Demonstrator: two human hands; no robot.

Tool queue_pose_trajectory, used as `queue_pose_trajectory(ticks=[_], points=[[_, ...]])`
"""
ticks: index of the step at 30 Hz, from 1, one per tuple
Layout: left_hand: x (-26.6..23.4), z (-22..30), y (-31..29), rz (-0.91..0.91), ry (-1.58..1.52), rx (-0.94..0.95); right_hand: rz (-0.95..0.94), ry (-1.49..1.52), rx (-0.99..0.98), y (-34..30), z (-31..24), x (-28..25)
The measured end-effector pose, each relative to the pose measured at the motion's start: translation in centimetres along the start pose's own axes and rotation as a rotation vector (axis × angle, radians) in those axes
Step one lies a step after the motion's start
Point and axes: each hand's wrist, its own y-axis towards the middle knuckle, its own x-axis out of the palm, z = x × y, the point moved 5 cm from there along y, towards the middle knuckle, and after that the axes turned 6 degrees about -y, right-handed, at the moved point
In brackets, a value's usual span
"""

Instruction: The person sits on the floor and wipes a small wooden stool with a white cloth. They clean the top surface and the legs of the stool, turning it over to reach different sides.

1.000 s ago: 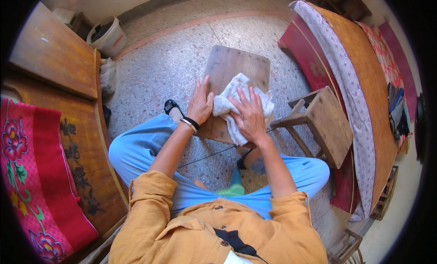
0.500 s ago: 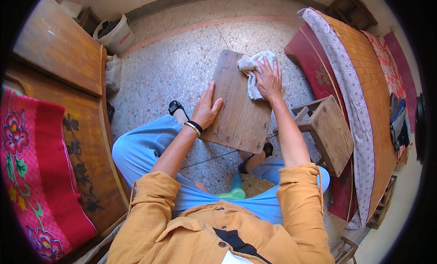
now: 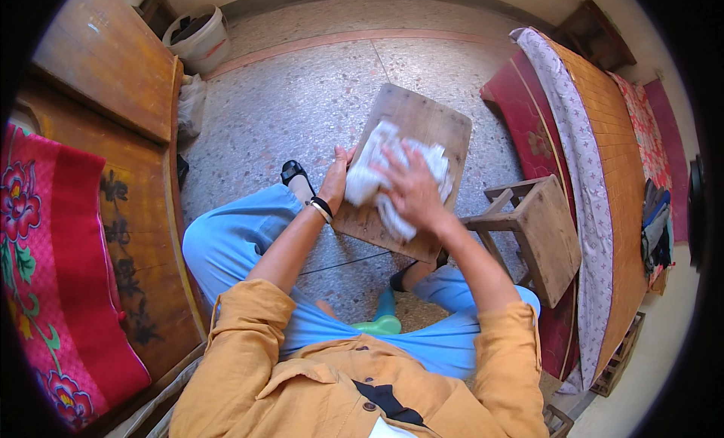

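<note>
Glare whitens the floor (image 3: 279,110), the cloth (image 3: 368,170) is motion-blurred, and straight edges bow toward dark corners.

The cloth (image 3: 367,178) is white to pale grey. The wooden board (image 3: 434,117) is grey-brown with visible grain and dark spots. My shirt (image 3: 309,396) is mustard; my trousers (image 3: 237,227) are light blue; my left shoe (image 3: 292,169) is black. My wristbands (image 3: 322,206) are black and white. Terrazzo floor (image 3: 264,113): grey, speckled, with a pink band. Wooden stool (image 3: 554,234): brown. Bed sheet (image 3: 584,151): pale lilac, small repeated motif. Woven mat (image 3: 615,159): orange-brown, block grid. Bed panel (image 3: 516,98): dark red. Floral textile (image 3: 83,272): pink and red, green leaves. Wooden furniture panel (image 3: 151,212): amber-brown, black brush marks. Bucket (image 3: 207,53): white.
</note>
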Motion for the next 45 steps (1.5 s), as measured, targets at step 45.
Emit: queue_pose_trajectory(ticks=[45], points=[[6.1, 3.6, -0.8, 0.202, 1.506, 0.359, 0.215, 0.225, 0.554, -8.3, 4.8, -0.5]])
